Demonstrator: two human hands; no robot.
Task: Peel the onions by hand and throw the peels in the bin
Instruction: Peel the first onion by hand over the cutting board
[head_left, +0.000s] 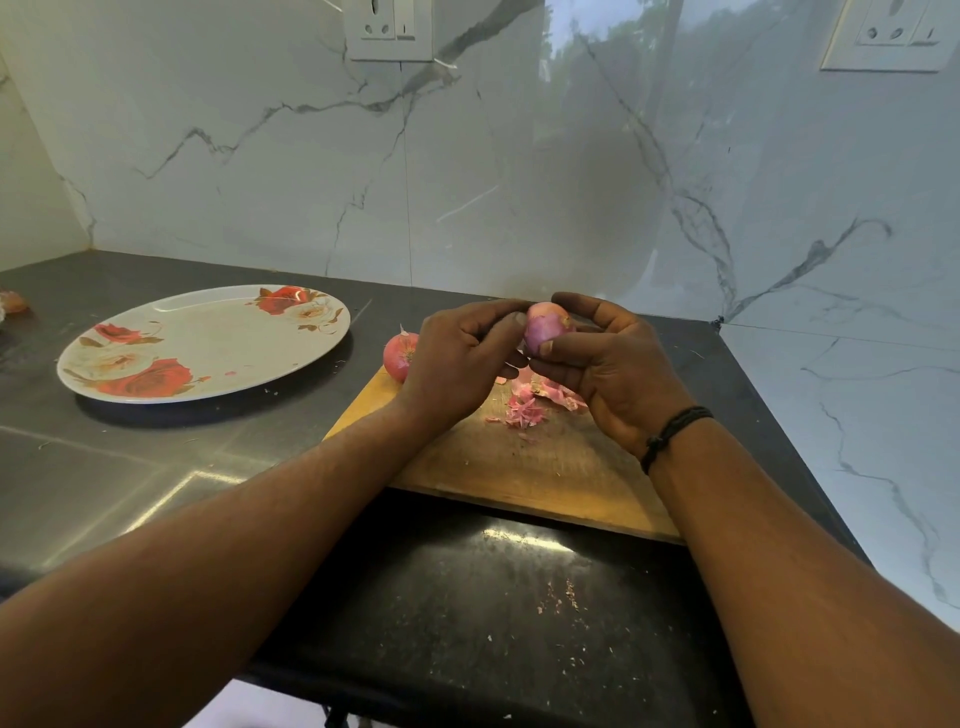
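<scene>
- Nearest me, the dark counter (467, 597) carries scattered crumbs of skin along its front edge.
- Past that I see the wooden board (519, 467), with a heap of pink peels (530, 402) lying on it below the hands.
- My right hand (618, 374) holds the half-peeled onion (545, 327) above the board, thumb pressed on its near side and fingers curled round the far side; a black band sits on that wrist.
- My left hand (457, 358) is just beside the onion, its fingers curled and thumb tip at the onion's left side; I cannot tell whether it pinches skin.
- A second onion (400, 356), unpeeled, rests at the board's far left corner, partly behind my left hand.
- Further left, a flowered plate (208, 343) stands on the counter.
- Behind everything rises the marble wall (519, 156) with two sockets.
</scene>
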